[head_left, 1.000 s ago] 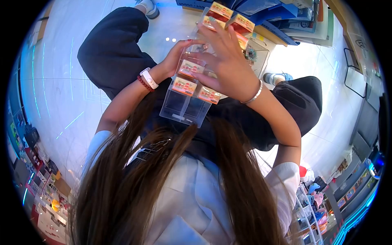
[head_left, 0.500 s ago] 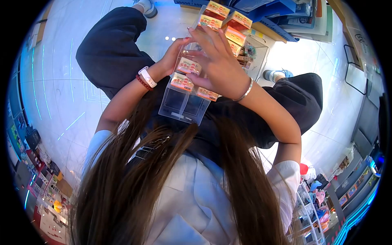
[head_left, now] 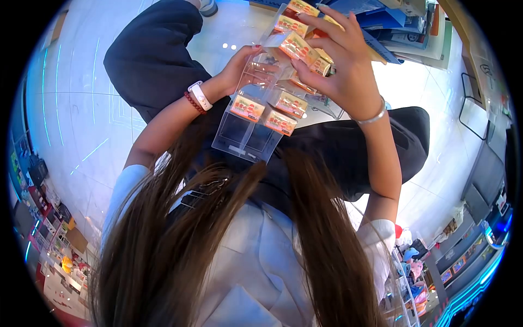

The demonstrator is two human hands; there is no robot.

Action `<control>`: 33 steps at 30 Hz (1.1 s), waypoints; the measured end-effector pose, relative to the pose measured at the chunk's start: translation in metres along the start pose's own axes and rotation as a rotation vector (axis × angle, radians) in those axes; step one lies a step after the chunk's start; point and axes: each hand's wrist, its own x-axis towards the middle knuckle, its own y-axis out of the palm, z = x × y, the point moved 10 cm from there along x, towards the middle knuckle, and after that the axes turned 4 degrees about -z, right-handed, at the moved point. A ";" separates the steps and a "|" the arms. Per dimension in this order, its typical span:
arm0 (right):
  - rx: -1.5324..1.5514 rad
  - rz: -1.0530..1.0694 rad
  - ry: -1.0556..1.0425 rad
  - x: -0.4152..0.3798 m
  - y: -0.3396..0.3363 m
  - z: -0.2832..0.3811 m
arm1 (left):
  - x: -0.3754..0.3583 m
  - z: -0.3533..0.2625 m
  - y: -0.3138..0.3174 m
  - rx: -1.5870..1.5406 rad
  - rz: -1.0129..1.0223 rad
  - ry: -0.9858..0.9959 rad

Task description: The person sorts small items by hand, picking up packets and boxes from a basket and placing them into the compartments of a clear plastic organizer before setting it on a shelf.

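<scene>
A clear plastic display case (head_left: 234, 131) with two columns of compartments stands tilted over my lap. My left hand (head_left: 246, 68) is wrapped round its left side, and its fingers show through the plastic. Between thumb and fingers of my right hand (head_left: 346, 65), a small orange-and-yellow printed box (head_left: 298, 47) is held at an angle above the upper part of the case. Lower in the case sit more small boxes, one on the left (head_left: 248, 107) and two on the right, the nearer one (head_left: 280, 121) lowest. Further boxes (head_left: 290, 24) fill the top end, partly hidden by my right hand.
Behind my right hand is a wire basket (head_left: 329, 108), mostly covered. Blue folders and papers (head_left: 403, 27) stand at the upper right. My bent legs (head_left: 152, 54) flank the case on the pale tiled floor (head_left: 76, 109). A white rack with plush toys (head_left: 408, 278) is at lower right.
My right hand has moved right and now holds a tilted box. The right column shows another box in its lower part. My left hand stays on the case.
</scene>
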 end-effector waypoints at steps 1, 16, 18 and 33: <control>0.002 -0.007 0.047 0.002 0.000 0.000 | 0.002 0.002 -0.006 0.000 -0.045 0.002; 0.001 -0.025 -0.031 0.002 0.012 -0.003 | 0.000 -0.003 0.001 -0.060 -0.040 0.006; -0.031 0.017 -0.024 0.005 0.010 0.001 | 0.000 -0.004 0.001 -0.027 -0.049 0.021; -0.158 0.096 -0.003 0.002 0.041 0.001 | 0.002 -0.006 -0.001 -0.029 0.000 0.084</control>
